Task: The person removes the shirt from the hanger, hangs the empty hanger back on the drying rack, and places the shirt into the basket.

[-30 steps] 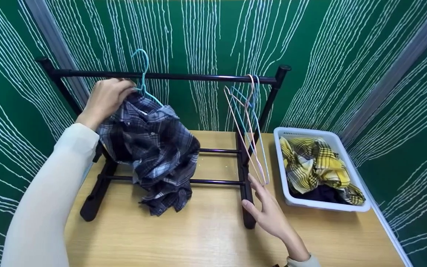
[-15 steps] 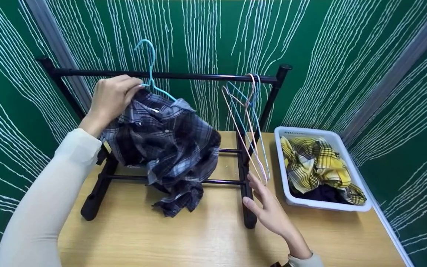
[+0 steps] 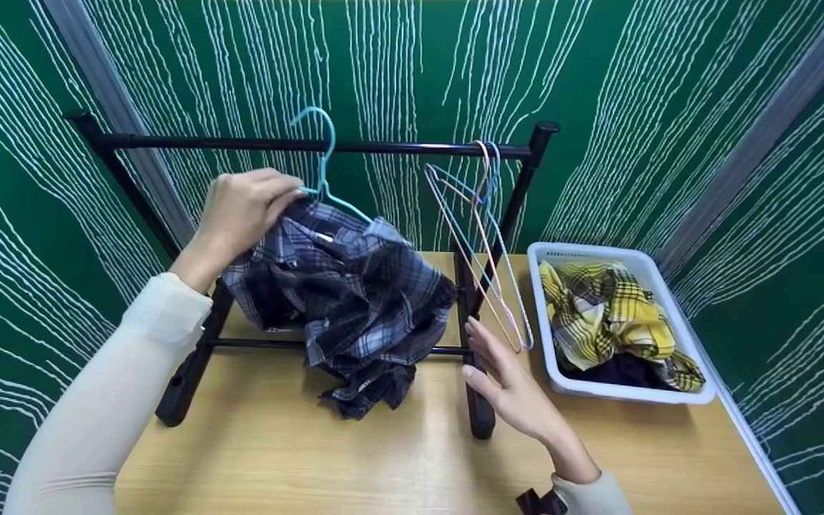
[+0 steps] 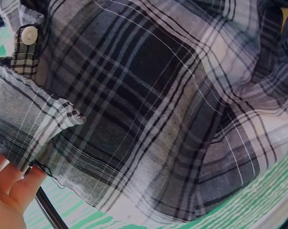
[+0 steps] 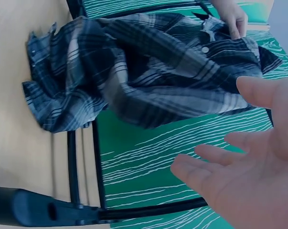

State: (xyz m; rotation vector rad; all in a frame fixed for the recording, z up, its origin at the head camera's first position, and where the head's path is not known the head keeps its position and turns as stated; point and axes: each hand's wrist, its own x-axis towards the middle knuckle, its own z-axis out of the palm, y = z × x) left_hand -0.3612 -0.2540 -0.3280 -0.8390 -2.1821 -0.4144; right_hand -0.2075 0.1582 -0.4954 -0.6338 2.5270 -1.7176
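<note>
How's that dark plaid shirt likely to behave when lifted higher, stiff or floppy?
The dark plaid shirt probably flops and sways, since it hangs in loose, bunched folds. It's likely light, as the cloth looks thin in the left wrist view. The turquoise hanger probably stiffens only the top, where one arm runs under the cloth.

Inside the dark plaid shirt (image 3: 362,293), we lose the lower part of the turquoise plastic hanger (image 3: 325,161); yellow plaid fabric (image 3: 630,318) partly hides navy cloth (image 3: 616,372); the left wrist view crops the left hand (image 4: 10,193).
</note>
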